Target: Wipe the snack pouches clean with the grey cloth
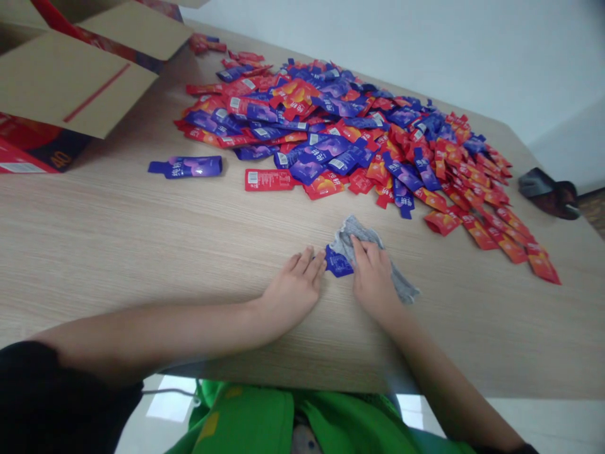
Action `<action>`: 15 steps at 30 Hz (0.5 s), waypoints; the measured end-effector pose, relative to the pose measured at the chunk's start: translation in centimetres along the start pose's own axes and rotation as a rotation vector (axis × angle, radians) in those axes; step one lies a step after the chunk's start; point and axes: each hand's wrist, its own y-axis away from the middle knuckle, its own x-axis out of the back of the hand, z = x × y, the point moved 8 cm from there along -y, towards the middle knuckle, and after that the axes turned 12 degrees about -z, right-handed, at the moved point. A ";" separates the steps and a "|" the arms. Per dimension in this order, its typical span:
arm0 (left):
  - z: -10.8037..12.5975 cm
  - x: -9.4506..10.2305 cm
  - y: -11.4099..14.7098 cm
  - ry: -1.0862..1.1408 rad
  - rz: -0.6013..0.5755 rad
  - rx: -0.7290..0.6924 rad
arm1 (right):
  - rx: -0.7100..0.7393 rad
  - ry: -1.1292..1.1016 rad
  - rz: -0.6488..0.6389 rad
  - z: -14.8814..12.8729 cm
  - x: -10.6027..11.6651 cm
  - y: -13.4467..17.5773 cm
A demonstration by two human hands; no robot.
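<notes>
A purple pouch (339,263) lies flat on the table in front of me, its printed back partly showing. At its left end, my left hand (293,287) rests with fingers stretched out, the fingertips pressing the pouch's tip down. My right hand (373,277) is closed on a crumpled grey cloth (352,230), pushed against the pouch's right part. That end of the pouch is hidden by the cloth and fingers. Another purple pouch (193,167) lies by itself to the left, its narrow neck pointing left.
A large heap of red and purple pouches (326,135) spreads across the table's (142,239) far side. Open cardboard boxes (70,75) stand at the back left, flaps leaning out over the table. A dark object (548,192) sits near the right edge.
</notes>
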 end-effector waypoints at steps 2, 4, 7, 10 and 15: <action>0.0 -0.1 -0.1 -0.016 -0.002 0.000 | -0.059 0.019 0.032 2.8 0.4 0.3; 0.1 -0.1 -0.2 -0.027 -0.001 0.002 | -0.121 0.012 0.058 5.1 0.9 0.4; 0.2 -0.3 -0.3 -0.024 -0.002 0.010 | -0.150 -0.087 0.137 5.8 2.2 0.1; 0.2 -0.2 -0.4 -0.012 -0.019 0.018 | -0.021 -0.209 0.175 1.8 3.0 -0.5; 0.0 0.0 -0.7 -0.001 -0.097 0.026 | 0.129 -0.117 -0.050 -4.6 0.3 -1.3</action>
